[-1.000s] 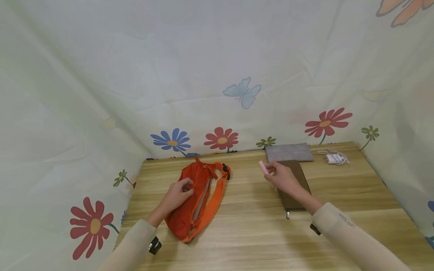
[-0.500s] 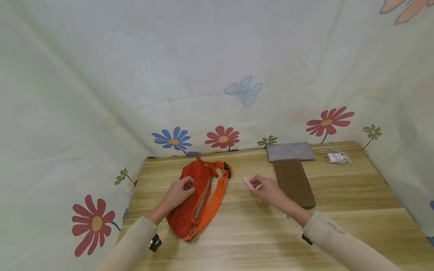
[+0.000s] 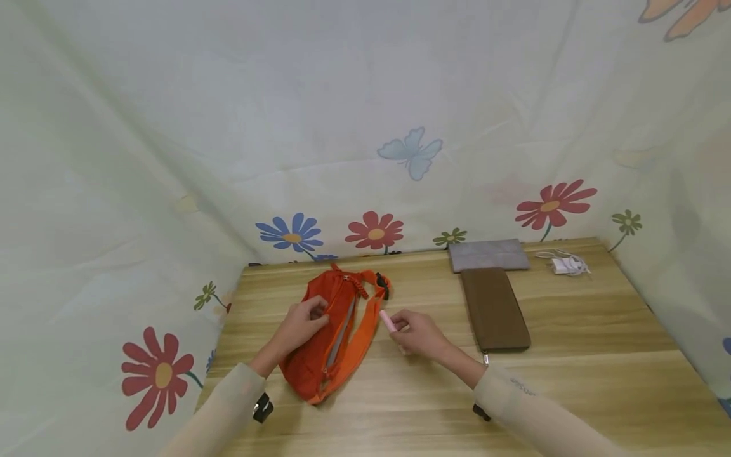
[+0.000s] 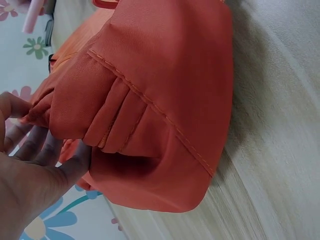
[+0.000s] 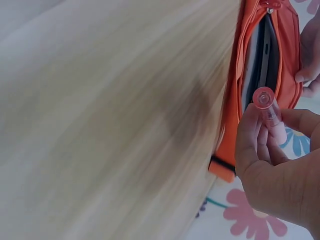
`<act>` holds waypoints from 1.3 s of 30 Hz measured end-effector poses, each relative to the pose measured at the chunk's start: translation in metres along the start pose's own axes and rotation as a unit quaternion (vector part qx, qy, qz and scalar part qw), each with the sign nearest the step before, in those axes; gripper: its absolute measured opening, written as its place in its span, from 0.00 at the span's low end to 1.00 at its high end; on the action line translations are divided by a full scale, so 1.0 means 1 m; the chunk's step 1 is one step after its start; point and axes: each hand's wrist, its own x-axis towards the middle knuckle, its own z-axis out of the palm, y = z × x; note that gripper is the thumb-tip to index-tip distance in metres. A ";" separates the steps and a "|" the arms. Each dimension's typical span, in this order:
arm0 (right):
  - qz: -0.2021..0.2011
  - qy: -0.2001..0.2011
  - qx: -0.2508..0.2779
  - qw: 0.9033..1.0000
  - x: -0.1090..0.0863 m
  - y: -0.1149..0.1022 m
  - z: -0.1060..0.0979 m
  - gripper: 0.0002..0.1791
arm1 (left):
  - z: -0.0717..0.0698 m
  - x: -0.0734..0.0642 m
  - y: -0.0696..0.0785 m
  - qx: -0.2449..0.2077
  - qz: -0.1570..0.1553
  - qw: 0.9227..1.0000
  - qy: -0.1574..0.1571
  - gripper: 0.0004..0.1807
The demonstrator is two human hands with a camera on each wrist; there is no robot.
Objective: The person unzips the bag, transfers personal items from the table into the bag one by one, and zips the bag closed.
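Orange bag [image 3: 314, 358], unzipped: fabric was pinched by curled left hand [image 3: 299, 325]. Pink tube [image 3: 388, 321]: was held by right hand [image 3: 421, 335], between thumb and fingers, near bag's strap [image 3: 364, 335].

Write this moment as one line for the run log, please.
left hand: grips orange fabric bag | right hand: holds small pink cylindrical tube | bag: unzipped | tube: outside bag

Wood-grain table [image 3: 411, 406] | orange bag [image 3: 302, 368] | brown zip case [image 3: 497, 311] | grey pouch [image 3: 490, 256] | white corded charger [image 3: 566, 266]
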 end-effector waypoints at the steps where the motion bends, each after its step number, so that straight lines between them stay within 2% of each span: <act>1: 0.006 -0.004 0.016 1.000 0.001 -0.001 0.004 0.16 | 0.000 0.000 0.000 0.000 0.000 1.000 0.000 0.07; 8: -0.001 -0.031 0.063 0.998 0.013 -0.004 0.030 0.16 | 0.000 -0.002 0.000 0.001 0.006 1.000 0.001 0.07; 14: 0.018 -0.046 0.089 0.995 0.028 -0.004 0.052 0.17 | -0.001 -0.005 0.000 0.018 0.009 1.000 0.006 0.07; 18: 0.031 -0.053 0.116 0.991 0.038 -0.005 0.065 0.17 | -0.001 -0.005 0.002 0.050 0.030 0.998 0.010 0.07; 22: 0.048 -0.050 0.142 0.987 0.047 -0.008 0.074 0.16 | -0.002 -0.004 0.005 0.097 0.056 0.994 0.016 0.07; 27: 0.071 -0.053 0.198 0.976 0.056 -0.013 0.081 0.19 | -0.002 -0.003 0.006 0.146 0.061 0.987 0.017 0.07; 30: 0.072 -0.055 0.230 0.969 0.059 -0.015 0.086 0.20 | -0.003 -0.003 0.006 0.155 0.058 0.986 0.018 0.07; 39: 0.079 -0.062 0.336 0.937 0.072 -0.013 0.100 0.17 | -0.001 -0.006 0.008 0.098 0.049 0.994 0.018 0.06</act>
